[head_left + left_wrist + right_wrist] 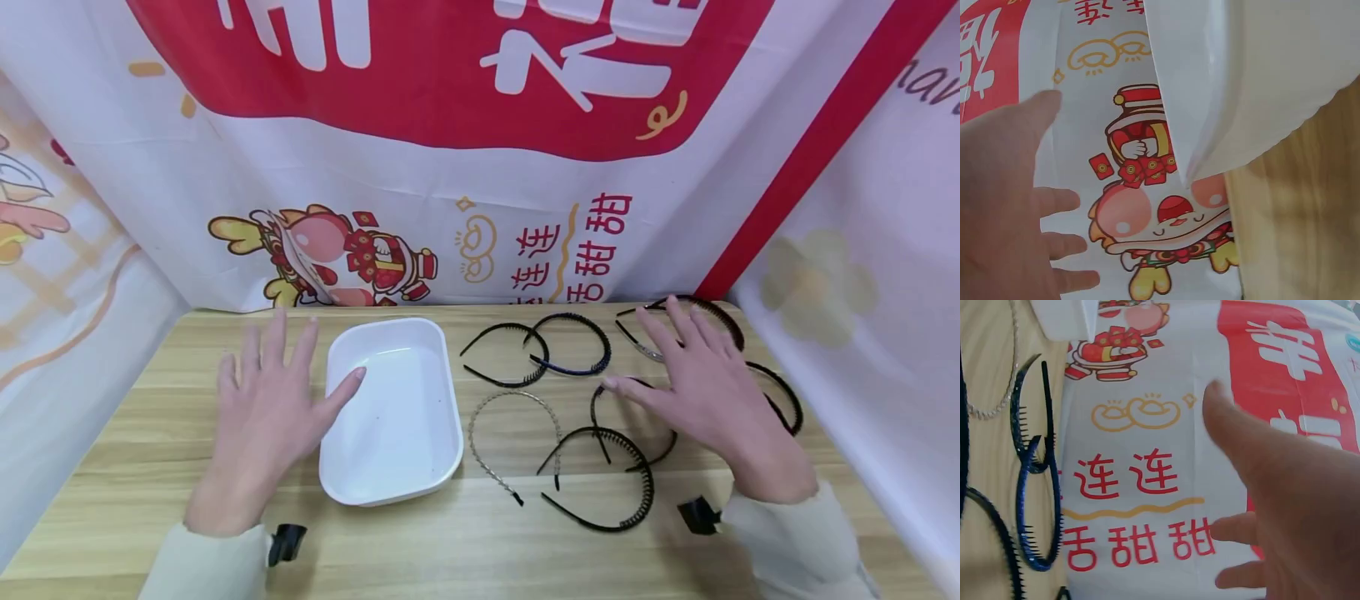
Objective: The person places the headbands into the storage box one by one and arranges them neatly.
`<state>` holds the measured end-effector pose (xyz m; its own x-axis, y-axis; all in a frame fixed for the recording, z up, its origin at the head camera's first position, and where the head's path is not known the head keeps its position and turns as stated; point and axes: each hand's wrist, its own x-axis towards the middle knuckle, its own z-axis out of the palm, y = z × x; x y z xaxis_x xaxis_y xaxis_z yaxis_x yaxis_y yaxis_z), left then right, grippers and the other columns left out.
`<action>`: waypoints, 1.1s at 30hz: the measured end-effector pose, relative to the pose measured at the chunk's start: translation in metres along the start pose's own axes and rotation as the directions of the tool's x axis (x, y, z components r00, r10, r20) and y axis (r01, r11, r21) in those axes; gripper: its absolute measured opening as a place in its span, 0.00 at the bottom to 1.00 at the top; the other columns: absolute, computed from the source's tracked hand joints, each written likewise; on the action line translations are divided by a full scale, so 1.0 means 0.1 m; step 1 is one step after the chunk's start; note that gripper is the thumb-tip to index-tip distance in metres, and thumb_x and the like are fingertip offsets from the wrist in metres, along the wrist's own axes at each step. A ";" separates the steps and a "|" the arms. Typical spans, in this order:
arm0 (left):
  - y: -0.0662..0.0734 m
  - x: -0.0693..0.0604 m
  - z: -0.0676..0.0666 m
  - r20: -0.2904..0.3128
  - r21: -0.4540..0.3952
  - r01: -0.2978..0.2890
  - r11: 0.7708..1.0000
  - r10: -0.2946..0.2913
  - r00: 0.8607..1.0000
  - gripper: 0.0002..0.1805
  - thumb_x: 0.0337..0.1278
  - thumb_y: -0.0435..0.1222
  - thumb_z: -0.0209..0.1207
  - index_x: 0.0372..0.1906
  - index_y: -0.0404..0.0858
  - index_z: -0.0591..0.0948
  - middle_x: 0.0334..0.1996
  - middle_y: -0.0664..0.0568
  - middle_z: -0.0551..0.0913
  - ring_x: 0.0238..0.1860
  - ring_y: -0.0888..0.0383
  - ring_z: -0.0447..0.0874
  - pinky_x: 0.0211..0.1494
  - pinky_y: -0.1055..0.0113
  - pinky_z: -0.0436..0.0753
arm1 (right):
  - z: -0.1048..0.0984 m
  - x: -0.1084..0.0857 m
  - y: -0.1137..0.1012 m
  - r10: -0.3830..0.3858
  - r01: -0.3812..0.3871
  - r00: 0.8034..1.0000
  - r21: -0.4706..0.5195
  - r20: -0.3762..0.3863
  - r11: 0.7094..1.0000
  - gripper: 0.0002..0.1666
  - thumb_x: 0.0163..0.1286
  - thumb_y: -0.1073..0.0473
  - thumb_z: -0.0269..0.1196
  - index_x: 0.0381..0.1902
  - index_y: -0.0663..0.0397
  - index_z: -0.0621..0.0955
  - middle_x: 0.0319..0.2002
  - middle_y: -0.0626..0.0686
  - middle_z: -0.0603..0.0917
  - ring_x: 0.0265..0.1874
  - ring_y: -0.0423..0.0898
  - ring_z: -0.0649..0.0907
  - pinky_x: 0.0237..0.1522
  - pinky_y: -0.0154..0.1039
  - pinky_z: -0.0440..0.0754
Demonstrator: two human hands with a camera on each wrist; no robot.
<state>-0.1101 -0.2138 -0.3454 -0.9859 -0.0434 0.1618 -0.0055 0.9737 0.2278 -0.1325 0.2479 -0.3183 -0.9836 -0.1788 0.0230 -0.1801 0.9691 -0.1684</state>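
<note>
- The left hand, fingers spread, was beside the white tray, near the bench's far edge.
- The right hand, fingers outstretched, hovered above headbands toward the far right corner.

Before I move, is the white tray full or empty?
Empty: in the head view, the white tray shows its bare floor; the headbands lie outside, on the table.

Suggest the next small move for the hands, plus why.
I'd probably lower the right hand to pinch the frontmost black headband: that hand and the left hand are open and hold nothing, and the band lies outside the white tray, its toothed side exposed near the right hand.
</note>
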 end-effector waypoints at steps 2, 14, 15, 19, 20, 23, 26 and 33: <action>-0.03 -0.03 0.04 0.048 -0.074 0.006 0.997 -0.003 0.999 0.49 0.75 0.66 0.53 0.83 0.35 0.62 0.85 0.27 0.49 0.81 0.21 0.50 0.78 0.19 0.52 | 0.05 -0.04 0.02 -0.010 0.010 1.000 0.059 -0.005 0.998 0.62 0.69 0.16 0.57 0.85 0.50 0.63 0.84 0.69 0.58 0.81 0.73 0.61 0.73 0.81 0.63; -0.18 -0.22 0.25 0.298 -0.502 0.243 0.830 -0.097 0.950 0.33 0.80 0.42 0.59 0.80 0.32 0.67 0.73 0.31 0.71 0.66 0.31 0.80 0.59 0.45 0.90 | 0.62 -0.20 0.41 -0.046 -0.002 0.991 0.368 0.123 0.930 0.17 0.73 0.46 0.72 0.44 0.54 0.85 0.31 0.45 0.85 0.30 0.39 0.81 0.31 0.32 0.79; -0.18 -0.22 0.26 0.317 -0.512 0.265 0.817 -0.107 0.943 0.34 0.80 0.41 0.59 0.81 0.32 0.65 0.73 0.32 0.71 0.66 0.33 0.79 0.60 0.46 0.90 | 0.65 -0.20 0.42 -0.056 -0.005 0.987 0.379 0.151 0.925 0.16 0.72 0.46 0.73 0.43 0.52 0.85 0.31 0.44 0.85 0.30 0.39 0.81 0.31 0.33 0.79; -0.21 -0.21 0.32 0.367 -0.563 0.335 0.756 -0.134 0.921 0.37 0.81 0.40 0.58 0.84 0.34 0.59 0.74 0.34 0.70 0.70 0.37 0.74 0.61 0.51 0.88 | 0.76 -0.21 0.47 -0.076 -0.004 0.979 0.389 0.190 0.921 0.14 0.68 0.45 0.76 0.40 0.46 0.85 0.28 0.44 0.84 0.27 0.39 0.80 0.29 0.33 0.77; -0.21 -0.20 0.34 0.372 -0.578 0.345 0.740 -0.139 0.918 0.37 0.81 0.40 0.57 0.84 0.34 0.58 0.75 0.35 0.70 0.70 0.38 0.73 0.60 0.54 0.87 | 0.77 -0.21 0.47 -0.079 -0.004 0.978 0.392 0.195 0.920 0.14 0.68 0.45 0.76 0.40 0.46 0.85 0.28 0.43 0.83 0.26 0.39 0.79 0.28 0.33 0.77; -0.24 -0.20 0.38 0.380 -0.616 0.374 0.694 -0.155 0.912 0.36 0.82 0.40 0.55 0.84 0.35 0.59 0.76 0.36 0.69 0.70 0.40 0.73 0.58 0.65 0.84 | 0.80 -0.21 0.49 -0.091 0.000 0.974 0.404 0.205 0.915 0.13 0.69 0.47 0.76 0.41 0.46 0.85 0.28 0.43 0.84 0.26 0.38 0.79 0.28 0.33 0.77; -0.27 -0.20 0.41 0.385 -0.648 0.394 0.652 -0.166 0.908 0.34 0.82 0.39 0.55 0.84 0.35 0.60 0.77 0.37 0.68 0.70 0.43 0.72 0.54 0.73 0.81 | 0.81 -0.22 0.50 -0.102 0.000 0.971 0.426 0.217 0.905 0.11 0.70 0.50 0.75 0.41 0.46 0.85 0.29 0.43 0.84 0.26 0.38 0.79 0.28 0.33 0.78; -0.30 -0.16 0.45 0.414 -0.712 0.447 0.542 -0.191 0.890 0.34 0.82 0.39 0.56 0.84 0.37 0.62 0.78 0.41 0.67 0.66 0.53 0.74 0.53 0.76 0.83 | 0.84 -0.19 0.54 -0.111 -0.015 0.966 0.478 0.234 0.878 0.10 0.71 0.52 0.74 0.43 0.49 0.85 0.30 0.45 0.84 0.25 0.39 0.80 0.28 0.33 0.79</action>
<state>-0.1014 -0.2324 -0.3986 -0.9457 -0.1318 -0.2972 -0.3249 0.3491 0.8790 -0.1224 0.2889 -0.4109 -0.9282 -0.3201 -0.1899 -0.1397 0.7726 -0.6194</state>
